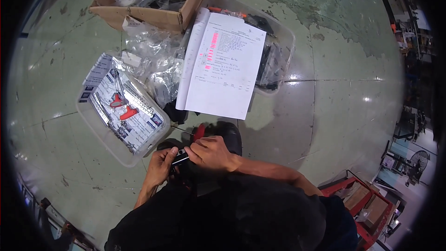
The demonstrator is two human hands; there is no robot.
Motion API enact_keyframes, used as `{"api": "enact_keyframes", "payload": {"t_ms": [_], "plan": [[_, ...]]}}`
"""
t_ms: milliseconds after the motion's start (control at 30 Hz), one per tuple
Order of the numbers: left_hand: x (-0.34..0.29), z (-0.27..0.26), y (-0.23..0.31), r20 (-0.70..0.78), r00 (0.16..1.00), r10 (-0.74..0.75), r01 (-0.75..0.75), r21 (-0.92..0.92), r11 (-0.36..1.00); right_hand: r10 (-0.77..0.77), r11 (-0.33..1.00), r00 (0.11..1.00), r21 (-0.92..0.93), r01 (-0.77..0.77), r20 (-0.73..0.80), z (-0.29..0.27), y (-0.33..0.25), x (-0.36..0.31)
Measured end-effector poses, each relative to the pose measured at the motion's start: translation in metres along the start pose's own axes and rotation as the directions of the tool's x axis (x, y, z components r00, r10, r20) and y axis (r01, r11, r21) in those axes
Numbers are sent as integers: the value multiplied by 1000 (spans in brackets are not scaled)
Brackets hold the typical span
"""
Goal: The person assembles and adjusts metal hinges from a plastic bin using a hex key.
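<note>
My left hand (161,163) pinches a small black-and-silver part (180,157) between thumb and fingers, low in front of my body. Closed around the other end of that part is my right hand (213,153), its fingers curled. A red-handled tool (199,132) with a thin metal shaft sticks out just beyond my right knuckles, its shaft pointing left. Whether my right hand also grips that tool is hidden. My dark shoes (225,135) lie beneath the hands.
To the left stands a clear plastic bin (130,161) holding red-handled tools (121,104) and metal strips. Stapled papers (223,90) lie over another clear bin (289,49). Clear plastic bags (160,72) lie below a cardboard box (144,17). A red cart (367,232) is at lower right.
</note>
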State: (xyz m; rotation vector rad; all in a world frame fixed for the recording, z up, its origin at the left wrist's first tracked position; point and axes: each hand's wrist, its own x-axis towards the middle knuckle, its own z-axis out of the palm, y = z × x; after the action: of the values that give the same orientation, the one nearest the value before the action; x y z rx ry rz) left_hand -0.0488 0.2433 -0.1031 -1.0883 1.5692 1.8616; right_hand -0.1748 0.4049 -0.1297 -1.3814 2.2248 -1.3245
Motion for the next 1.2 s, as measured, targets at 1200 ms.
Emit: {"api": "enact_keyframes", "payload": {"t_ms": [1200], "plan": [[5, -15, -10, -376, 906, 196, -383, -527, 759, 668, -198, 445, 719, -667, 596, -6, 42, 0]]}}
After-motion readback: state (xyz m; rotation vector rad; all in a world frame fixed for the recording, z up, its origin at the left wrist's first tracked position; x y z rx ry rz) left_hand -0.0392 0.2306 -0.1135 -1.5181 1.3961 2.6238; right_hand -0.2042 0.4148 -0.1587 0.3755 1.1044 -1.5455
